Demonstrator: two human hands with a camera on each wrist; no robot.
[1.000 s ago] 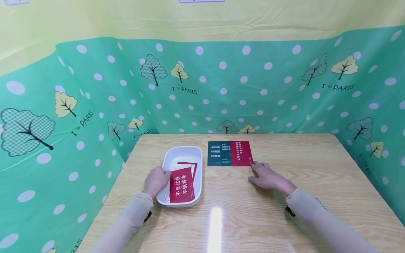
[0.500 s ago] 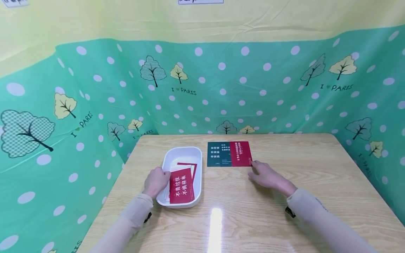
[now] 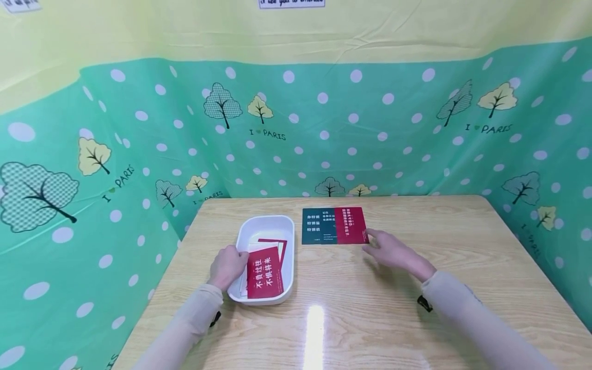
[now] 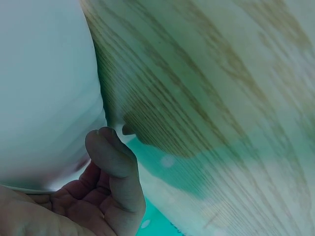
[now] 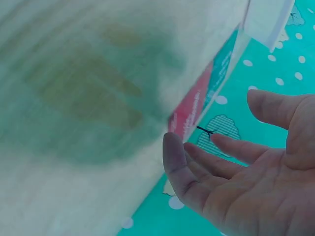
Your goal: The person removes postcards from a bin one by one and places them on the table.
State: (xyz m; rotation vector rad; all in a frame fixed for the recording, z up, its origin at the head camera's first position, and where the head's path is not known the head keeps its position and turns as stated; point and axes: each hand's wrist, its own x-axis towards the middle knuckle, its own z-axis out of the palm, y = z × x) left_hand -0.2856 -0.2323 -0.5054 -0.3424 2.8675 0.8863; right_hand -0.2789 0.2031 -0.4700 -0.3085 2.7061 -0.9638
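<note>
My left hand (image 3: 228,266) grips the left rim of a white plastic tub (image 3: 290,272), its thumb inside over the cards. In the left wrist view the fingers (image 4: 115,157) curl against the tub's outer wall. A red card (image 3: 265,273) with white lettering lies on top of other red-edged and white cards in the tub. To the right of the tub, a dark green card (image 3: 319,226) and a red card (image 3: 350,226) lie side by side on the table. My right hand (image 3: 390,250) holds nothing; its loosely spread fingers are at the red card's lower right corner.
The wooden table (image 3: 462,288) has a bright light reflection near its front. A green and yellow printed curtain (image 3: 347,133) stands behind the table and along its sides.
My right hand has lifted slightly from the red card's corner. The left hand, tub and cards stay in place; the head view has shifted slightly.
</note>
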